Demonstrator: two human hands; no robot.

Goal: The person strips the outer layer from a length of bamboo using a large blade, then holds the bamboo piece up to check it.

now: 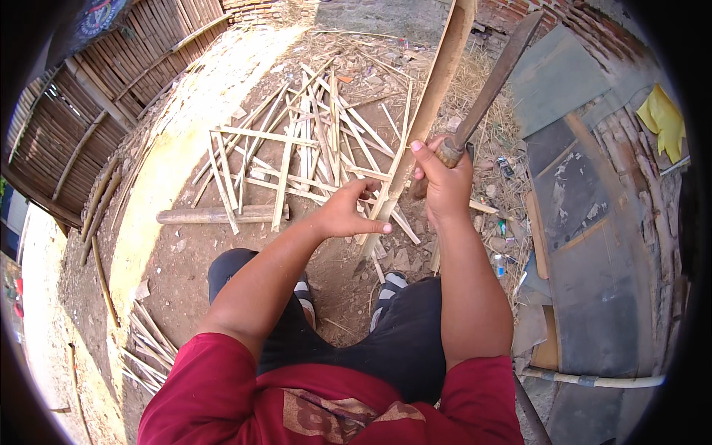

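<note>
My right hand (448,178) is closed round the wooden handle of a machete (495,83), its dark blade slanting up and to the right. Its thumb lies against a long split bamboo piece (442,67), which stands upright and leans away toward the top of the view. Beside the lower part of that bamboo, my left hand (347,211) is spread, thumb and fingers apart. A thin pale strip runs close to its fingertips. Beyond my hands, many split bamboo strips (285,174) lie crisscrossed on the dirt.
A bamboo pole (222,214) lies left of my feet, with more strips (150,348) at lower left. Dark sheets (593,297) and a yellow cloth (662,122) cover stacked poles on the right. A bamboo fence (141,67) stands at far left.
</note>
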